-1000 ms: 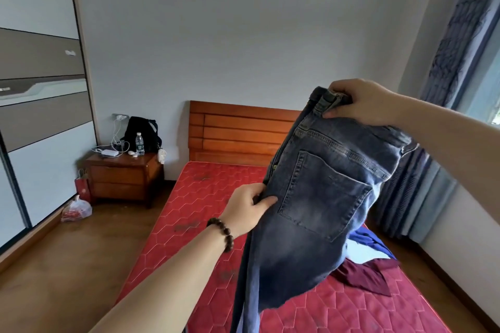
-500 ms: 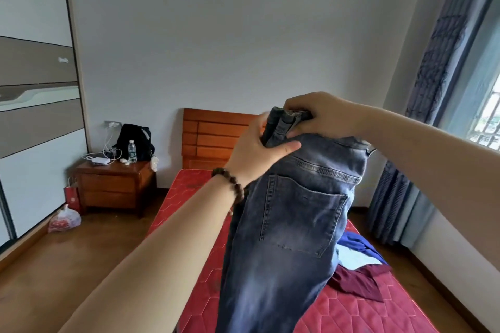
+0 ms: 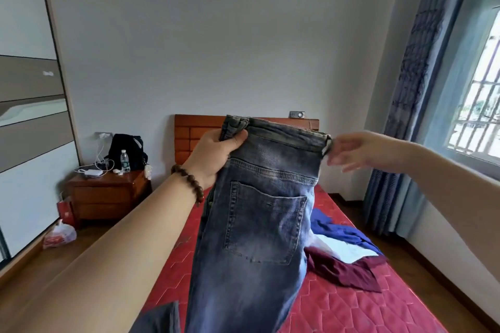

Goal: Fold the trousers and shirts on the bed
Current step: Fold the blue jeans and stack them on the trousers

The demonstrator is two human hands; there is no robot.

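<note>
I hold a pair of faded blue jeans (image 3: 259,224) up in front of me over the red mattress (image 3: 351,311), back pocket facing me, legs hanging down. My left hand (image 3: 216,154), with a bead bracelet on the wrist, grips the left end of the waistband. Blurred, my right hand (image 3: 354,151) is at the waistband's right corner with its fingers spread, just touching the cloth. A blue shirt (image 3: 335,230), a white garment (image 3: 349,249) and a maroon shirt (image 3: 349,273) lie crumpled on the bed behind the jeans.
A wooden headboard (image 3: 194,138) stands against the far wall. Left of the bed is a nightstand (image 3: 108,197) with a black backpack (image 3: 124,149) and a water bottle (image 3: 124,161). A plastic bag (image 3: 61,234) lies on the floor by the wardrobe (image 3: 27,143). Curtains (image 3: 405,116) and a window (image 3: 481,103) are on the right.
My left hand rose from the seat of the jeans and took the waistband's left end. My right hand let go there and slid right along the waistband, fingers spreading.
</note>
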